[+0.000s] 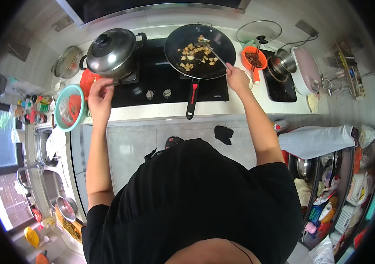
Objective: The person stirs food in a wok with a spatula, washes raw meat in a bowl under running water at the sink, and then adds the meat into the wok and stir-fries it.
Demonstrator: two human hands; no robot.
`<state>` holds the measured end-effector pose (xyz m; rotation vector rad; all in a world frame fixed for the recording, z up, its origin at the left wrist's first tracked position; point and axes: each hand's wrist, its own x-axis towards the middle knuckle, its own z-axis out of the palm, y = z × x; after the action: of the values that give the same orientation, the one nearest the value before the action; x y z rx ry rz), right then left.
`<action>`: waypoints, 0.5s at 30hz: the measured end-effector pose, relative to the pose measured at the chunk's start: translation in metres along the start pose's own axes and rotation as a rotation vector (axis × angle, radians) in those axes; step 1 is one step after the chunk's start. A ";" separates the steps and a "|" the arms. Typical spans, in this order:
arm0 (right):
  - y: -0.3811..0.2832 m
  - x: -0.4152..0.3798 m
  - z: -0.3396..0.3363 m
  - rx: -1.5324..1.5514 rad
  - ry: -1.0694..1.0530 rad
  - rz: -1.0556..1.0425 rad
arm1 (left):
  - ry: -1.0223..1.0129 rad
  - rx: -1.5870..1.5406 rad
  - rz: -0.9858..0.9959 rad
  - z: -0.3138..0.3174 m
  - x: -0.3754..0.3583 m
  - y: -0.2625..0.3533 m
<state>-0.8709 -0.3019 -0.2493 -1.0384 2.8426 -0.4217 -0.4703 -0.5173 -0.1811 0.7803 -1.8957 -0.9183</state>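
My right hand (239, 80) is closed around the handle of a metal spatula (219, 58), whose head reaches into a black wok (178, 66). Browned chunks of food (190, 57) lie scattered over the wok's bottom; they look like diced potato. The wok's black and red handle (192, 99) points toward me. On the left, my left hand (100, 94) hovers over the counter edge with its fingers loosely bent and apart, and I see nothing in it. Close to it are a red bag-like item (89, 82), a lidded steel pot (110, 57) and a mint-green basin (82, 115).
The wok and pot stand on a black gas hob (152, 79). To the right are an orange bowl (257, 66) of dark food, a glass lid (251, 33), and a small steel pot (283, 61) over a black cooker (284, 93). A sink (52, 182) lies left; shelves (348, 215) right.
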 end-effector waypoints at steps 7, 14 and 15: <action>0.031 -0.051 -0.076 -0.184 -0.131 -0.147 | 0.262 0.078 -0.293 -0.099 -0.122 -0.015; 0.061 -0.075 -0.128 -0.046 -0.273 -0.248 | 0.562 0.087 -0.591 -0.137 -0.231 0.001; 0.056 -0.073 -0.117 -0.063 -0.274 -0.223 | 0.575 0.077 -0.599 -0.136 -0.237 0.005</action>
<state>-0.8703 -0.1874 -0.1547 -1.3182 2.5245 -0.1871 -0.2489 -0.3655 -0.2301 1.5225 -1.2082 -0.8432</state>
